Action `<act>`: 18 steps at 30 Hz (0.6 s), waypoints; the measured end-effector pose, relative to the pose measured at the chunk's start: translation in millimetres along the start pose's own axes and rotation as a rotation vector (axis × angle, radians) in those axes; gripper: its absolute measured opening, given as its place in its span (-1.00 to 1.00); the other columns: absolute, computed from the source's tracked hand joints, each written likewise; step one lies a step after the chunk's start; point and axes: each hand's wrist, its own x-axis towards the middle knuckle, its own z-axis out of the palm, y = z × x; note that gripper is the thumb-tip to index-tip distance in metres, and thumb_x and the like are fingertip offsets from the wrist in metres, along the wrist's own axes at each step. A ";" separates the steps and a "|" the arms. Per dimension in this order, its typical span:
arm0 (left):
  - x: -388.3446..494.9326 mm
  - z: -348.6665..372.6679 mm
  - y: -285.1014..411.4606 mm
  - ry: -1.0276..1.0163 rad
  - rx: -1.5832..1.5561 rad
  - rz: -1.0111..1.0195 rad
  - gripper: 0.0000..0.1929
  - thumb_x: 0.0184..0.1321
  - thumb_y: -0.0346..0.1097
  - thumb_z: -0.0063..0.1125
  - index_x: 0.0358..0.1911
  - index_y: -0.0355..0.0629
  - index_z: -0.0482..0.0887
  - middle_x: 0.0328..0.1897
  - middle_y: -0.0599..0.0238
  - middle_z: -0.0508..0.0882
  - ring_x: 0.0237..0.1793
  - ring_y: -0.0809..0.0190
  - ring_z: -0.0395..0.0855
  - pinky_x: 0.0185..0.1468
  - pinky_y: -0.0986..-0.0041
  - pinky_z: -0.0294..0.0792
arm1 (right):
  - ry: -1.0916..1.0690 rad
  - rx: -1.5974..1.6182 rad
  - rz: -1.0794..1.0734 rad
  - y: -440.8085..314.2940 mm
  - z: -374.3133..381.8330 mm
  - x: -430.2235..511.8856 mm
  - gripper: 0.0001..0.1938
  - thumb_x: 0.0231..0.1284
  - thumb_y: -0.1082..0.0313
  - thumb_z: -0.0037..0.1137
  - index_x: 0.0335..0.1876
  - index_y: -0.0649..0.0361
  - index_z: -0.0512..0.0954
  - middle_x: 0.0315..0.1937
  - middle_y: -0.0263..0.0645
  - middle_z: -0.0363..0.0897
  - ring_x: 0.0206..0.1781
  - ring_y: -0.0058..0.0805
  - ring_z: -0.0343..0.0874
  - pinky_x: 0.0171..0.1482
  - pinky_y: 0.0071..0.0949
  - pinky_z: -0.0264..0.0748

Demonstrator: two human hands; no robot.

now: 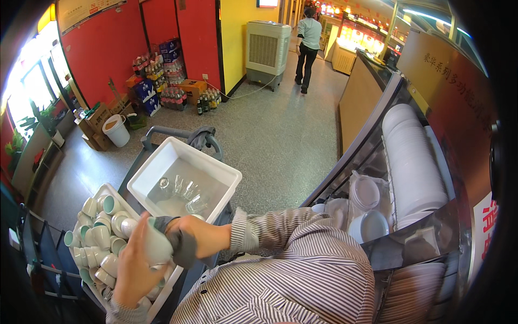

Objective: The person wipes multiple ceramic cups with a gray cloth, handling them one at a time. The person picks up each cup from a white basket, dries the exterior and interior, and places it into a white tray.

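My left hand grips a pale ceramic cup, tilted on its side above a white tub. A dark grey cloth is bunched in my right hand and pressed against the cup's right side; part of it may reach inside, which I cannot tell. Beneath my hands the tub is heaped with many similar cups, cream outside and some pale green within. Beyond it stands a second white tub with several clear drinking glasses lying on its bottom.
Both tubs rest on a grey trolley whose handle carries a grey rag. At right, an open cabinet holds stacked plates and bowls. Bottles, boxes and an air cooler line the wall. A person walks in the aisle.
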 end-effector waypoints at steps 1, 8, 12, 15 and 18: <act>-6.1 -6.4 5.0 -0.038 -0.350 -0.014 0.12 -0.25 -0.53 0.50 0.51 -0.14 0.09 0.05 0.18 0.64 -0.04 0.21 0.67 -0.01 0.38 0.47 | -0.045 -0.131 -0.196 -11.0 -1.3 5.1 -0.82 -0.09 0.47 0.20 -0.29 0.21 0.62 -0.20 -0.14 0.69 -0.20 -0.20 0.64 -0.17 -0.36 0.54; 10.3 16.4 -7.4 -0.036 -0.261 -0.074 0.10 -0.41 -0.52 0.48 0.42 -0.28 0.19 0.09 0.16 0.61 0.10 0.19 0.59 0.19 0.40 0.41 | -0.079 -0.103 -0.134 11.4 8.7 -5.7 -0.83 -0.15 0.43 0.27 -0.35 0.23 0.63 -0.30 -0.16 0.68 -0.26 -0.26 0.65 -0.18 -0.33 0.55; 32.5 45.2 -42.2 0.085 0.489 -0.192 0.06 -0.31 -0.44 0.50 0.42 -0.23 0.18 -0.09 -0.02 0.65 -0.16 -0.08 0.69 -0.09 0.22 0.51 | 0.128 0.351 0.483 52.3 29.5 -9.2 -0.74 -0.09 0.61 0.17 -0.19 0.28 0.59 -0.31 -0.21 0.66 -0.23 -0.43 0.61 -0.17 -0.37 0.56; 39.6 51.2 -40.3 0.041 0.734 -0.203 0.06 -0.23 -0.45 0.47 0.47 -0.14 0.12 -0.08 -0.07 0.63 -0.17 -0.13 0.68 -0.17 0.16 0.50 | 0.284 0.620 0.793 51.1 31.9 -3.7 -0.65 -0.14 0.66 0.15 -0.12 0.27 0.58 -0.24 -0.24 0.67 -0.20 -0.38 0.62 -0.15 -0.36 0.58; 26.7 27.5 -20.9 0.240 0.586 0.217 0.09 -0.29 -0.57 0.47 0.47 -0.09 0.14 0.05 0.03 0.60 -0.16 0.03 0.70 -0.15 0.27 0.51 | 0.151 0.253 0.417 10.0 8.5 -5.3 -0.76 -0.07 0.59 0.14 -0.20 0.27 0.59 -0.26 -0.17 0.68 -0.18 -0.36 0.63 -0.13 -0.37 0.58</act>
